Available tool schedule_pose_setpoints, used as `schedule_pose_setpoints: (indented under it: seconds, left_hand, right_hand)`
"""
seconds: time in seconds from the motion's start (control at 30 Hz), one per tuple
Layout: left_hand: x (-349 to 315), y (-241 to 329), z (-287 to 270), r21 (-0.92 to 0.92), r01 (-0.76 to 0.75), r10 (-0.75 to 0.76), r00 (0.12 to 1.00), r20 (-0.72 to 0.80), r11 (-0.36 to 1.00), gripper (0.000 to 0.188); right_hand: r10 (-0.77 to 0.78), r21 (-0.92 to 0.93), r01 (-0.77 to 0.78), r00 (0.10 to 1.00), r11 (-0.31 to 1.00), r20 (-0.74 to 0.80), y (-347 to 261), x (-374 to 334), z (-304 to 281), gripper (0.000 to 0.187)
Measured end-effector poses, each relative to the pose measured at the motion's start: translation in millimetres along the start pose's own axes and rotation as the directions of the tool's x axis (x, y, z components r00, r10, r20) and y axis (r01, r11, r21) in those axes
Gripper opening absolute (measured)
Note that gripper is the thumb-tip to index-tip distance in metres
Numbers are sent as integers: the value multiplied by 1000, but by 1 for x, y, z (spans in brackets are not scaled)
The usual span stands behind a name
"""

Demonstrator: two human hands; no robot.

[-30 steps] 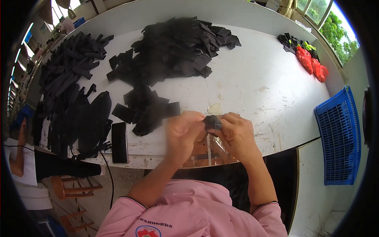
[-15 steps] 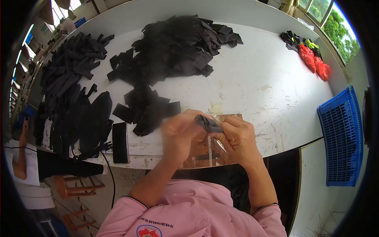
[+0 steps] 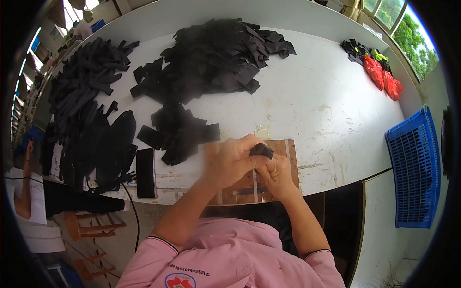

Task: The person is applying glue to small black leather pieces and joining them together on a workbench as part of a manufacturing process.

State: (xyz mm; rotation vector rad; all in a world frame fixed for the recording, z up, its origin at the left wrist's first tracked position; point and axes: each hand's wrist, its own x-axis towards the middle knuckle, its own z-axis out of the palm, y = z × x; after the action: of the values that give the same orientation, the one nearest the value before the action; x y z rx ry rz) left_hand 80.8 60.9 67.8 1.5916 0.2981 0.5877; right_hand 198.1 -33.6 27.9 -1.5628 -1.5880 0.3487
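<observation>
Above a brown board [image 3: 230, 196] at the table's near edge, my two hands meet around a dark tube-like piece of fabric [image 3: 261, 151]. My left hand [image 3: 230, 161] is closed on it, the thumb pressed along its near side. Right beside it my right hand [image 3: 277, 175] is also closed, its fingers curled against the same piece. Most of the fabric is hidden inside the hands; only its rounded dark end shows. Left of my hands lies a small pile of flat black fabric pieces [image 3: 175, 129].
A large heap of black fabric pieces [image 3: 206, 57] covers the table's far middle. Dark rolled pieces [image 3: 91, 72] fill the left side. A black phone [image 3: 146, 173] lies near the front edge. Red plastic bags [image 3: 379, 77] and a blue basket [image 3: 415, 168] are at right. A person [image 3: 29, 192] sits at far left.
My hands have come closer together, the right one moving left and slightly down. The fabric piece, earlier stretched between them, is now mostly covered by my fingers.
</observation>
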Motion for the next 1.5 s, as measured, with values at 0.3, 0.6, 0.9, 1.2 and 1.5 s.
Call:
schedule_pose_setpoints:
  seconds: [0.3, 0.6, 0.9, 1.2, 1.5]
  left_hand:
    - [11, 3, -2, 0, 11, -11, 998, 59, 1000, 12]
    - [6, 10, -2, 380, -166, 170, 985, 24, 910, 9]
    - [-12, 18, 5, -301, -245, 145, 937, -319, 922, 15]
    - [-16, -3, -6, -467, -207, 55, 946, -319, 860, 17]
    - [-14, 6, -6, -428, -131, 6, 960, -280, 894, 12]
  right_hand:
    - [-51, 97, 56, 997, 994, -55, 14, 2, 3, 7]
    - [-28, 68, 31, 999, 997, -47, 14, 0, 5, 8]
    - [41, -48, -41, 999, 998, -10, -20, 13, -18, 17]
    - [21, -114, -19, 1000, 993, 20, -3, 7, -1, 23]
    - [3, -166, 0, 1000, 986, 16, -22, 9, -17, 26]
